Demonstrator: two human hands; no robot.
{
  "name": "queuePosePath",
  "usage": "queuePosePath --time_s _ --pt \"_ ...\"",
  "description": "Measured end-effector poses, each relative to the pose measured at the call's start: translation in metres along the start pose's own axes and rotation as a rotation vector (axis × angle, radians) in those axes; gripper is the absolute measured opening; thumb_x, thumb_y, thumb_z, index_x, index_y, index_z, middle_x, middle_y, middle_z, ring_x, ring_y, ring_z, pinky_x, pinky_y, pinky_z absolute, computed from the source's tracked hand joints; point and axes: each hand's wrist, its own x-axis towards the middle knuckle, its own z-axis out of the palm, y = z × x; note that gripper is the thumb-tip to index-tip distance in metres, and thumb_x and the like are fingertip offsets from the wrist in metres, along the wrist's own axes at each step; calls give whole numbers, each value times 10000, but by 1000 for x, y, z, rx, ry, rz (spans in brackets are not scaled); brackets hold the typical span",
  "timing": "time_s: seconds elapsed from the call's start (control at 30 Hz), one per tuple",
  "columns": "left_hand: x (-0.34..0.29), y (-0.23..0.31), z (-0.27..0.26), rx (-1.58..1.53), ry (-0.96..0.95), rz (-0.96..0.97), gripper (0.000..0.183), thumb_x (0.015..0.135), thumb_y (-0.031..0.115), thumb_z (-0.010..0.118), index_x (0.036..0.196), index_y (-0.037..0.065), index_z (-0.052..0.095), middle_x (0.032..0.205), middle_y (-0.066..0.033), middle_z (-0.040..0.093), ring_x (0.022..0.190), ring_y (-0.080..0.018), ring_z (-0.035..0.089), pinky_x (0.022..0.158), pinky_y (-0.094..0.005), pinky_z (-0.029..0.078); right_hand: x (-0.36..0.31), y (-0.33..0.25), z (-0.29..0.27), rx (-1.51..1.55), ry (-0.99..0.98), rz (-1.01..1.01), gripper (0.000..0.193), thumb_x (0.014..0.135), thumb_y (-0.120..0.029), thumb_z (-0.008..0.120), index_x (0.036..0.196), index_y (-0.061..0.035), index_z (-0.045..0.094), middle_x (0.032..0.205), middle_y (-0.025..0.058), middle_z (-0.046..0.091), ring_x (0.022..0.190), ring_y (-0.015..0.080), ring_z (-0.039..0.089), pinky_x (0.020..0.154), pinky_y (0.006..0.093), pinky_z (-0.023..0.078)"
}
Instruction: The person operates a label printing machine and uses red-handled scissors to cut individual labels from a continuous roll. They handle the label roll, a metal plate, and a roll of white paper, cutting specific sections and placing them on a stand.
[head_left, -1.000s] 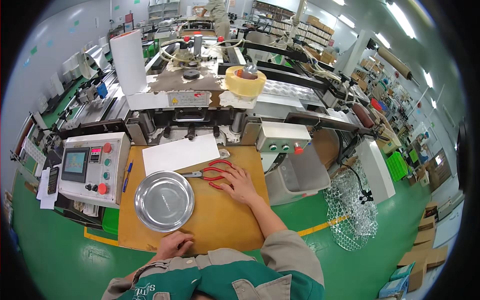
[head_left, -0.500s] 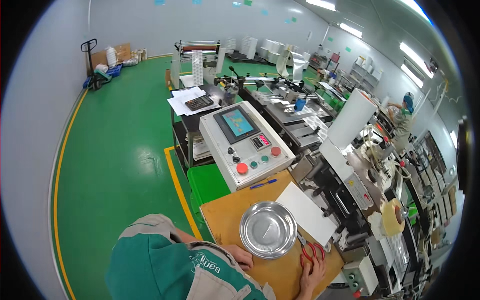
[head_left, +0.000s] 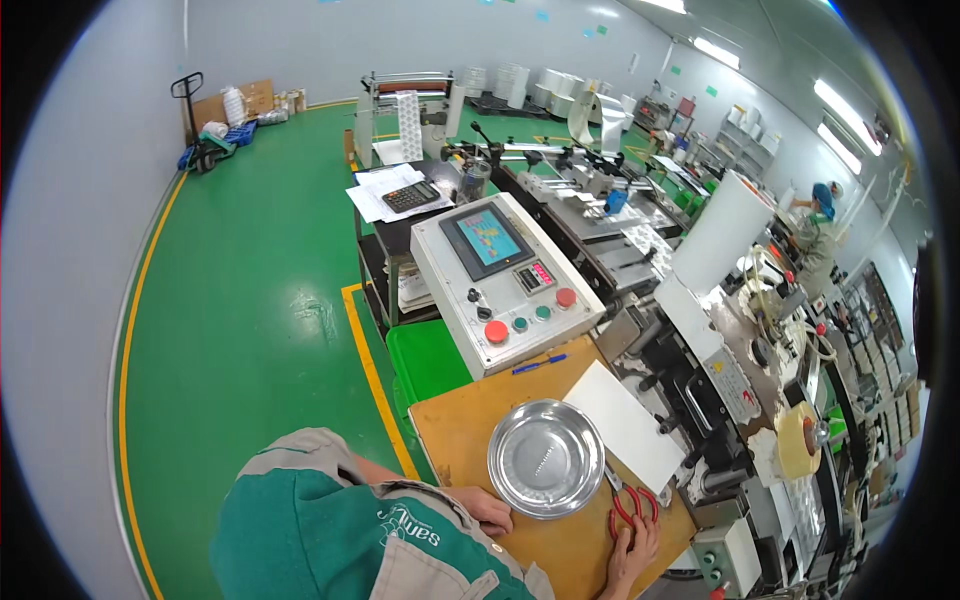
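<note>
A round, shiny metal bowl (head_left: 546,459) stands on the wooden board. My left hand (head_left: 487,509) rests at the bowl's lower left, its fingers curled in and nothing visible in them. Red-handled scissors (head_left: 636,508) lie to the right of the bowl, blades pointing up and away beside its rim. The fingers of my right hand (head_left: 634,555) are closed at the scissors' handles, which stay flat on the board. A white sheet of paper (head_left: 628,424) lies beyond the scissors, and a blue pen (head_left: 539,364) is near the board's far edge.
Behind the wooden board (head_left: 455,432) stands a control box (head_left: 455,290) with a screen and buttons. A green bin (head_left: 428,362) is at its left. Machinery with a large white roll (head_left: 722,235) fills the right side; a co-worker (head_left: 817,240) stands farther off. A calculator (head_left: 411,196) lies on a cart.
The whole view has shifted slightly, so things sit a little farther right. Both hands, the bowl and the scissors keep their places on the board.
</note>
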Motion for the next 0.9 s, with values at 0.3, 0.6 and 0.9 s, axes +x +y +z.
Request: queuePosePath --time_s 0.3,0.6,0.9 --pt "15 25 -15 134 44 -76 112 795 43 679 906 59 673 759 -75 620 620 -212 604 544 -304 478 -5 9 8 26 -24 177 326 824 -285 652 1114 -136 639 1227 90 566 1231 317 440 1023 450 297" --pt "18 21 -6 222 31 -67 120 780 37 677 898 56 667 723 -86 612 633 -232 608 569 -328 487 -15 11 1 14 10 188 331 819 -328 652 1111 -173 644 1212 70 567 1239 292 428 1008 468 285" --pt "17 25 -2 229 78 -125 121 793 55 678 913 58 674 729 -86 624 587 -220 593 523 -316 466 -9 10 2 14 -37 231 347 839 -376 625 1130 -186 621 1243 34 543 1264 257 401 1019 473 277"
